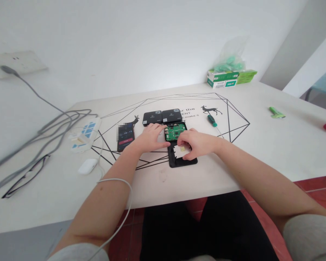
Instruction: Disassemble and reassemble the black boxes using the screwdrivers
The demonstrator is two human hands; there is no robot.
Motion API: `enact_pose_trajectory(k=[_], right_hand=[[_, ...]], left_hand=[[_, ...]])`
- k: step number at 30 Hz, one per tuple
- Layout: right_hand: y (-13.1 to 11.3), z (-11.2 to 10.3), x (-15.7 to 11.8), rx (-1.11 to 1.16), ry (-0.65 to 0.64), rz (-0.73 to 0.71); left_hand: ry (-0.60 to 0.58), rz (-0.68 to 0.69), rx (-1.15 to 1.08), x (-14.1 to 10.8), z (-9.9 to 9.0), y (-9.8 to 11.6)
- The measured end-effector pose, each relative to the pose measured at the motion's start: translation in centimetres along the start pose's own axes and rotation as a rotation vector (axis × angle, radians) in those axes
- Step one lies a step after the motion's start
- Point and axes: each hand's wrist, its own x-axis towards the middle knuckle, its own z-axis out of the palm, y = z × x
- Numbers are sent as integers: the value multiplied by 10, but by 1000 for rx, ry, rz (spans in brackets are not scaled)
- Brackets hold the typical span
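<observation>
A green circuit board [176, 133] lies in a black case near the middle of the table. My left hand [151, 138] rests at the case's left side, fingers stretched and thumb apart. Just in front is a black cover [183, 163], flat on the table, with a light plate [178, 151] bearing a yellowish patch inside its frame. My right hand [194, 143] curves over that plate, thumb and fingers at its edges; part of the plate is hidden beneath. Two closed black boxes [152, 117] sit side by side behind the board.
To the right lies a green-handled screwdriver [212, 120]. A phone [125, 137], a white earbud case [87, 166], a clear parts box [84, 135], glasses [25, 176] and grey cables [57, 127] are on the left. Green-and-white boxes [222, 79] stand by the wall. A white cord [129, 188] crosses my left arm.
</observation>
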Motion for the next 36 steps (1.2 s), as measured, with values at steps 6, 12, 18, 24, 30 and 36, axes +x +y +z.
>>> enact_pose_trajectory(k=[6, 12, 18, 24, 30, 36], right_hand=[[-3, 9, 7, -32, -75, -16], [-3, 7, 7, -38, -105, -12], [10, 9, 5, -55, -64, -75], [42, -4, 5, -96, 482, 64], [97, -29, -9, -250, 676, 867], [126, -32, -10, 42, 536, 972]], left_hand=[[-60, -6, 7, 2, 12, 4], [-84, -36, 11, 2, 11, 4], [-109, -70, 5, 1, 10, 5], [-120, -100, 31, -1, 5, -1], [-24, -166, 117, -2, -6, -9], [26, -226, 228, 0, -4, -15]])
